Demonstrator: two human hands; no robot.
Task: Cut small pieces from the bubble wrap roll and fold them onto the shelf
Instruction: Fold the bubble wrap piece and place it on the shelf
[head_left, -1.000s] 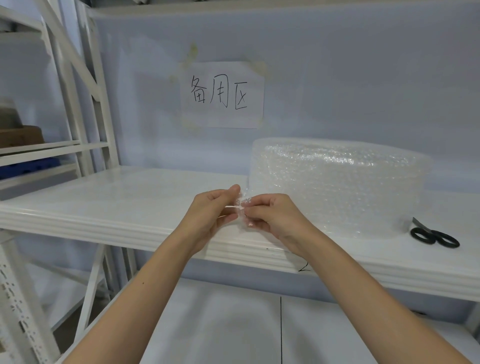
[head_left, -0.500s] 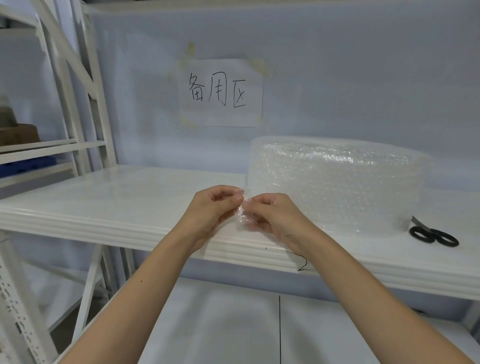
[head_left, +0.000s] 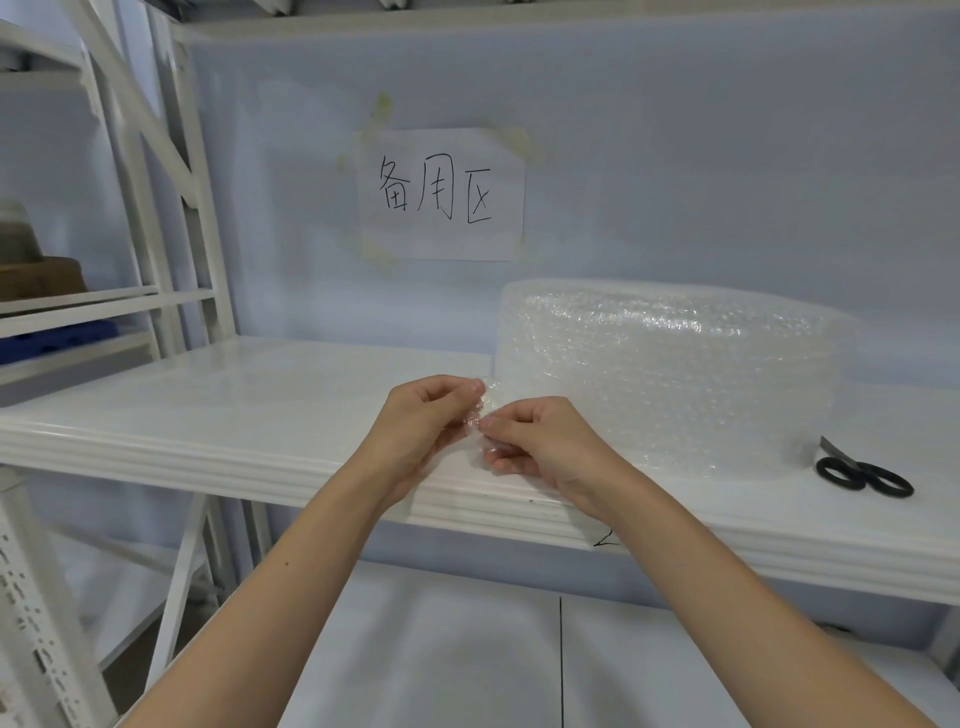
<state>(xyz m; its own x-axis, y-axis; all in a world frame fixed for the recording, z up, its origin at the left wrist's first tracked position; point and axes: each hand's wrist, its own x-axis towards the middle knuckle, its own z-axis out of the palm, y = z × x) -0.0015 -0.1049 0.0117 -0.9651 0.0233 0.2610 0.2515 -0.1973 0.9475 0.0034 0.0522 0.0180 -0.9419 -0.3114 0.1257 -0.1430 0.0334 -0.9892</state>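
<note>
A big clear bubble wrap roll (head_left: 670, 374) stands on the white shelf (head_left: 218, 415), right of centre. In front of its left side, my left hand (head_left: 421, 426) and my right hand (head_left: 540, 441) meet over the shelf's front edge. Both pinch a small piece of bubble wrap (head_left: 480, 421) between them; the fingers cover most of it. Black-handled scissors (head_left: 862, 475) lie flat on the shelf to the right of the roll, apart from both hands.
A paper sign (head_left: 441, 195) with handwritten characters is taped to the back wall. White rack uprights (head_left: 171, 208) stand at the left, with a neighbouring rack holding a brown box (head_left: 41, 275). A lower shelf (head_left: 441, 665) lies beneath my arms.
The hands have stayed together at the shelf edge while the fingers worked the small piece into a tighter bundle. The view shifted slightly.
</note>
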